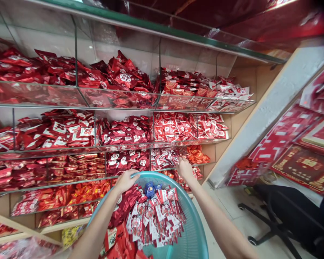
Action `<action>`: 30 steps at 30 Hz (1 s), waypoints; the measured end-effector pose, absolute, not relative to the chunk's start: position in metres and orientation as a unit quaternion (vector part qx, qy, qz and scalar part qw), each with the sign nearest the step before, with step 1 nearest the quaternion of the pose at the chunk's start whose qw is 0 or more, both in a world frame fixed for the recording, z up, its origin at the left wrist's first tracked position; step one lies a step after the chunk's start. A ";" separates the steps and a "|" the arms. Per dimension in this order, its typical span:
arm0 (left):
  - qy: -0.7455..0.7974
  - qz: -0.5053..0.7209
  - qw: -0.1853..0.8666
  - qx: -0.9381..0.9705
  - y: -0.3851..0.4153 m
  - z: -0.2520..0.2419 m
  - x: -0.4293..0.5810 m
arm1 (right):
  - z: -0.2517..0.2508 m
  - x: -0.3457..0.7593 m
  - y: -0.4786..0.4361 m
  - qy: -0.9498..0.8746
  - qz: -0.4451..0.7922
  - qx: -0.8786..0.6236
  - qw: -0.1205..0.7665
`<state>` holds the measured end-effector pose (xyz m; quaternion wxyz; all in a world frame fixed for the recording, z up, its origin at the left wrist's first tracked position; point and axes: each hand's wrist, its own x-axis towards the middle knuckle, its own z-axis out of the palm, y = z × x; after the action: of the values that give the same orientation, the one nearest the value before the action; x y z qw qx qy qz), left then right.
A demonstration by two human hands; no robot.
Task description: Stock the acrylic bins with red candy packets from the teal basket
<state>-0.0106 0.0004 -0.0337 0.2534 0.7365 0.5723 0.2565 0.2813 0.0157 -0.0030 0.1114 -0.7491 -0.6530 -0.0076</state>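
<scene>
My left hand [126, 180] is closed over the far rim of a teal plastic basket [201, 230], thumb along the edge. Inside the basket lie white-and-red candy packets [156, 216], dark red packets [124, 207], a blue packet [150, 189] and bright red packets [118, 239]. Beyond the rim, my right hand [184, 168] reaches to a low shelf, fingers curled, at the front of a compartment of small red-and-white packets [164, 158]. Orange packets [197, 154] lie just to its right. What its fingers hold, if anything, is hidden.
Tiered shelves with clear dividers hold many red packets [125, 77] above and to the left. A glass shelf edge [151, 27] crosses overhead. At right stand a black swivel chair [294, 212] and red boxes [307, 163], past a white wall edge [248, 118].
</scene>
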 end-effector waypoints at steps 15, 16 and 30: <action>0.583 0.258 0.257 0.726 0.002 -0.036 -0.010 | -0.045 0.268 0.082 -0.549 0.024 -0.829 0.105; 0.583 0.259 0.256 0.726 0.002 -0.036 -0.010 | -0.046 0.268 0.082 -0.548 0.024 -0.829 0.111; 0.577 0.253 0.260 0.732 0.001 -0.034 -0.011 | -0.030 0.288 0.068 -0.527 0.168 -0.792 0.258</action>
<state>-0.0107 0.0009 -0.0339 0.2601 0.7319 0.5768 0.2529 0.2876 0.0680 -0.0301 0.2580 -0.7922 -0.5268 0.1682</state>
